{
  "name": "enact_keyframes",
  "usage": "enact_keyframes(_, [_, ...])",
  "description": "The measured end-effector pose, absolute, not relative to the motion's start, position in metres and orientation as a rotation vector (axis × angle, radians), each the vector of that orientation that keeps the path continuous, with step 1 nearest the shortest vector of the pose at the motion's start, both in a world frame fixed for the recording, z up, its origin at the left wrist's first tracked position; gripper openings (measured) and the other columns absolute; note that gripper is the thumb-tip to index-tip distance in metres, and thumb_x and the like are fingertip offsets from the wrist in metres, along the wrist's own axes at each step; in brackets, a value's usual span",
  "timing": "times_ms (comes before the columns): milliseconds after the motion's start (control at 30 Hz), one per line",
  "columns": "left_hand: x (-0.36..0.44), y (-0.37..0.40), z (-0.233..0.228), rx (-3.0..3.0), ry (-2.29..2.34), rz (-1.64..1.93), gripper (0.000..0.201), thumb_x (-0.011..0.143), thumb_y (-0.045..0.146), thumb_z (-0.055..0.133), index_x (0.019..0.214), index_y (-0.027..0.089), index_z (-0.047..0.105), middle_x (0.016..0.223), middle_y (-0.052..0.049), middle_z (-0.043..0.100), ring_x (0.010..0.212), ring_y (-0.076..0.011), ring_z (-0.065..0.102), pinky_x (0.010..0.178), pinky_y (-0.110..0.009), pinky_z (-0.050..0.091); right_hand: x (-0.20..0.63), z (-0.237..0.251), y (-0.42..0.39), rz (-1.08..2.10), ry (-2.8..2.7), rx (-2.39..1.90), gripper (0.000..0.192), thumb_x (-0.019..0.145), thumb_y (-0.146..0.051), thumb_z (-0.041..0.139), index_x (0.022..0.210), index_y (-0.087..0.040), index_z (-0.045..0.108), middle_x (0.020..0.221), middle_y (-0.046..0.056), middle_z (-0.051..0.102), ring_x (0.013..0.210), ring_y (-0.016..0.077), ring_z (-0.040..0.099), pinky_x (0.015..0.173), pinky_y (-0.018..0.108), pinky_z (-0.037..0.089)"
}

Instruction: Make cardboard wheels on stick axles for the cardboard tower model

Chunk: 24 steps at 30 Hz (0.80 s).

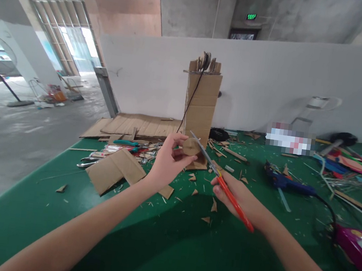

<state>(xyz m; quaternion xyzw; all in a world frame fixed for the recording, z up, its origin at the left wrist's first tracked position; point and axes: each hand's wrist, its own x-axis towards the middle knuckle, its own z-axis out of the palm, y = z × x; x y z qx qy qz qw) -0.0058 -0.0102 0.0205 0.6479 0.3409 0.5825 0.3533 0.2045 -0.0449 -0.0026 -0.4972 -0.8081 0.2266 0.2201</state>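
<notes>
The left hand (166, 162) pinches a cardboard disc (191, 146), while the right hand (238, 196) grips scissors (220, 176) whose blades point up-left at the disc.

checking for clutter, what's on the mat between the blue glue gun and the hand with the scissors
In the head view, only small cardboard scraps and bare green mat lie between the glue gun and the right hand.

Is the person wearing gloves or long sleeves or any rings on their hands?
No. The left hand and right hand are bare, without gloves. Both forearms are uncovered as far as the picture shows, with no sleeves, watch or bracelet. No rings show on the fingers.
</notes>
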Motion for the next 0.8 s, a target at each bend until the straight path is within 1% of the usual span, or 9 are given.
enact_keyframes(100, [-0.0049,-0.0113,0.0208,1.659,0.851,1.477,0.041,0.072,0.017,0.066,0.105,0.023,0.041,0.097,-0.001,0.057,0.084,-0.013,0.063,0.074,-0.026,0.052,0.204,-0.0065,-0.0432,0.605,-2.212,-1.386,0.037,0.088,-0.055,0.034,0.091,-0.021,0.048,0.078,0.003,0.054,0.066,0.0173,0.051,0.059,0.033,0.044])
enact_keyframes(167, [-0.0043,-0.0127,0.0214,1.641,0.829,1.443,0.041,0.074,0.017,0.065,0.106,0.024,0.04,0.097,0.0,0.056,0.082,-0.0123,0.064,0.073,-0.025,0.052,0.2033,-0.008,-0.0421,0.574,-2.194,-1.395,0.036,0.088,-0.055,0.035,0.087,-0.021,0.047,0.077,0.003,0.054,0.066,0.0174,0.052,0.059,0.032,0.043])
enact_keyframes(267, [-0.0032,-0.0152,0.0227,1.588,0.745,1.402,0.037,0.078,0.019,0.06,0.108,0.023,0.04,0.096,0.0,0.056,0.078,-0.0099,0.063,0.076,-0.026,0.052,0.2019,-0.0065,-0.0415,0.511,-2.16,-1.425,0.035,0.088,-0.055,0.035,0.077,-0.022,0.042,0.07,0.001,0.052,0.062,0.0173,0.052,0.058,0.031,0.042])
enact_keyframes(367, [-0.002,-0.0172,0.0239,1.528,0.688,1.403,0.029,0.081,0.02,0.055,0.107,0.021,0.042,0.093,0.0,0.057,0.079,-0.0103,0.063,0.08,-0.03,0.053,0.2012,-0.0032,-0.0421,0.461,-2.147,-1.454,0.033,0.088,-0.053,0.036,0.073,-0.023,0.039,0.063,-0.001,0.05,0.056,0.0165,0.05,0.055,0.029,0.04])
enact_keyframes(533, [-0.0018,-0.0174,0.0244,1.47,0.72,1.406,0.024,0.082,0.019,0.055,0.103,0.02,0.044,0.086,0.001,0.058,0.078,-0.0118,0.064,0.078,-0.031,0.055,0.2027,-0.0031,-0.0422,0.396,-2.18,-1.47,0.032,0.088,-0.052,0.039,0.072,-0.024,0.04,0.06,-0.001,0.05,0.053,0.0166,0.051,0.052,0.029,0.038])
enact_keyframes(667, [-0.0035,-0.0145,0.0223,1.457,0.752,1.417,0.022,0.082,0.02,0.056,0.101,0.02,0.046,0.091,-0.001,0.059,0.077,-0.0117,0.064,0.077,-0.032,0.056,0.2053,-0.0049,-0.0405,0.374,-2.201,-1.504,0.031,0.087,-0.052,0.039,0.074,-0.023,0.04,0.063,0.001,0.053,0.056,0.0175,0.052,0.054,0.029,0.038])
enact_keyframes(800, [-0.0045,-0.0123,0.0207,1.481,0.751,1.437,0.022,0.081,0.021,0.058,0.1,0.02,0.048,0.093,-0.002,0.061,0.08,-0.0122,0.064,0.078,-0.032,0.057,0.2095,-0.0071,-0.0392,0.323,-2.263,-1.512,0.032,0.087,-0.052,0.039,0.074,-0.023,0.039,0.068,0.002,0.055,0.06,0.0182,0.052,0.057,0.031,0.038])
